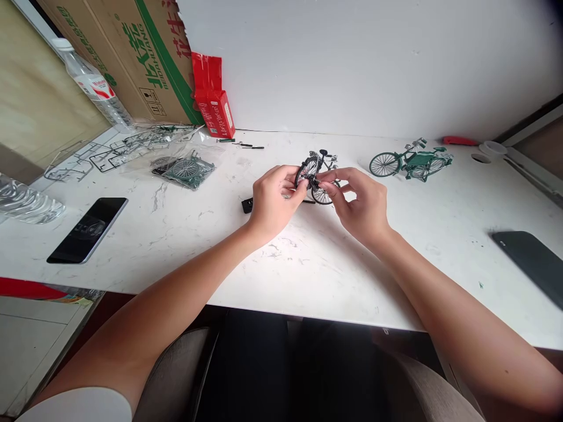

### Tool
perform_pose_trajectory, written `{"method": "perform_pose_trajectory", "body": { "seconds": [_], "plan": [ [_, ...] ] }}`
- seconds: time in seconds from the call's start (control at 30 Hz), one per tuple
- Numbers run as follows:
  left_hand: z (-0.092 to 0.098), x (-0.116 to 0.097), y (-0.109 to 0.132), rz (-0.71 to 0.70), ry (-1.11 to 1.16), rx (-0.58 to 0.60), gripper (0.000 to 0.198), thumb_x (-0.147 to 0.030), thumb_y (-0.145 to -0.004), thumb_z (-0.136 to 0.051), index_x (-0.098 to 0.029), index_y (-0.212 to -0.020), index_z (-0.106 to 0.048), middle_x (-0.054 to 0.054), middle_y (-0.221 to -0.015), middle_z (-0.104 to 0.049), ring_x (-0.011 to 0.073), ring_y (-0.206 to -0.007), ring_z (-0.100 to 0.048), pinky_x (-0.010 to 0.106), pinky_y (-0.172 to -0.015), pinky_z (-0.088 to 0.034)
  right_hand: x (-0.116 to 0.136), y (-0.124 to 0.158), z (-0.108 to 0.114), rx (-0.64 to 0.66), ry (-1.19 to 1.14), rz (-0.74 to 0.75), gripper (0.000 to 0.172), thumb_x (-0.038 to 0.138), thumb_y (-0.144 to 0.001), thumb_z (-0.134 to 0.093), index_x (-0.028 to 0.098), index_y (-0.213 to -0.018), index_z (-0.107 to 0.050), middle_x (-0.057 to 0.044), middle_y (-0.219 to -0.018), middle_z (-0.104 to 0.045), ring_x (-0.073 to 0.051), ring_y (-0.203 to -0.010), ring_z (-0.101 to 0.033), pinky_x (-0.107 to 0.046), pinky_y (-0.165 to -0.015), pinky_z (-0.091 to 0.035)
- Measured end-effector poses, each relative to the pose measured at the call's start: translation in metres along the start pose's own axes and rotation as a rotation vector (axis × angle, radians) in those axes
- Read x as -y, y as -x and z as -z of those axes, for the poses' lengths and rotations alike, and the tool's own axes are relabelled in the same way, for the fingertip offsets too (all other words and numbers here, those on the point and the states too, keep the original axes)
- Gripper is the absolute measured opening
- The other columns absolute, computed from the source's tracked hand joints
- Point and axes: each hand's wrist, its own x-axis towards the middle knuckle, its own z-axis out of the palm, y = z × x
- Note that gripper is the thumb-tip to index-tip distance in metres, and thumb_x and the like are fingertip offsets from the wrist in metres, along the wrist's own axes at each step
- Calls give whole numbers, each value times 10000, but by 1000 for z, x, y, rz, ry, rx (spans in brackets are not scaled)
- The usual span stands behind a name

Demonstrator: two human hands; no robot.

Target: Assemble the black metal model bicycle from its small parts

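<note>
Between my two hands, just above the table, is a small black model bicycle (pixel 323 193) with spoked wheels, a saddle and silver handlebars. My left hand (pixel 278 196) pinches it at the wheel on the left, thumb and fingers closed. My right hand (pixel 358 199) has thumb and forefinger pressed together at the middle of the frame; any small part between those fingertips is too small to make out. A black piece (pixel 247 205) lies on the table, partly behind my left hand. To the right stands a green model bicycle (pixel 411 160).
Bagged green bicycle parts (pixel 187 170) and black part frames (pixel 118 153) lie at the back left, near a red packet (pixel 215 108), a cardboard box (pixel 132 58) and a water bottle (pixel 97 88). One phone (pixel 88 230) is on the left, a dark flat object (pixel 530 258) on the right.
</note>
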Motion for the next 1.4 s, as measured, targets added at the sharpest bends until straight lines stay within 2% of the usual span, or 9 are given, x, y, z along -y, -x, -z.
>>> {"method": "perform_pose_trajectory", "body": {
  "seconds": [0.23, 0.43, 0.67, 0.87, 1.07, 1.23, 1.4],
  "plan": [
    [1, -1, 1, -22, 14, 3, 109, -185, -970, -741, -184, -1078, -729, 61, -1091, -771, 125, -905, -783, 235, -778, -675, 0, 0, 2, -17, 72, 63, 87, 324, -1075, -701, 250, -1085, -746, -55, -1067, -859, -214, -907, -818, -342, -634, -663],
    [1, -3, 2, -63, 9, -10, 142, -189, -970, -752, -184, -1111, -737, 76, -1241, -724, 100, -867, -765, 234, -778, -685, 0, 1, 2, -43, 119, 25, 156, 390, -1064, -714, 245, -1042, -767, -54, -1034, -862, -190, -744, -778, -355, -584, -645],
    [0, 1, 2, -32, 7, 2, 147, -206, -984, -742, -186, -1125, -711, 76, -1166, -806, 131, -887, -792, 267, -808, -686, 2, 0, 4, -4, 87, 34, 137, 374, -1059, -726, 250, -1048, -785, -58, -1048, -868, -226, -855, -823, -384, -652, -698],
    [-2, 5, 3, -93, 44, -4, 158, -184, -972, -755, -194, -1125, -719, 61, -1164, -813, 123, -892, -797, 253, -802, -673, 1, 3, 1, -61, 56, 13, 91, 326, -1044, -752, 242, -1053, -784, -30, -1031, -870, -185, -817, -813, -333, -662, -691],
    [-2, 2, 4, -131, 72, -18, 167, -166, -971, -763, -206, -1127, -721, 50, -1167, -812, 127, -926, -808, 241, -790, -669, 5, 3, -1, -69, -24, -122, 197, 443, -1044, -752, 249, -1036, -784, -40, -1019, -863, -197, -888, -827, -336, -701, -695],
    [-2, 3, 4, -191, 73, -14, 177, -160, -971, -767, -213, -1135, -729, 52, -1196, -808, 142, -1008, -811, 271, -874, -687, 0, 4, -2, -23, -183, -261, 284, 525, -1020, -767, 247, -1023, -825, -50, -1012, -852, -193, -881, -811, -342, -710, -693],
    [-3, 5, 4, -198, 94, -7, 187, -144, -961, -772, -211, -1132, -740, 51, -1199, -803, 145, -1023, -809, 292, -920, -701, -5, 5, -4, -37, -282, -299, 278, 536, -978, -815, 262, -1005, -855, -45, -1023, -859, -196, -874, -809, -340, -688, -696]
  ]
}}
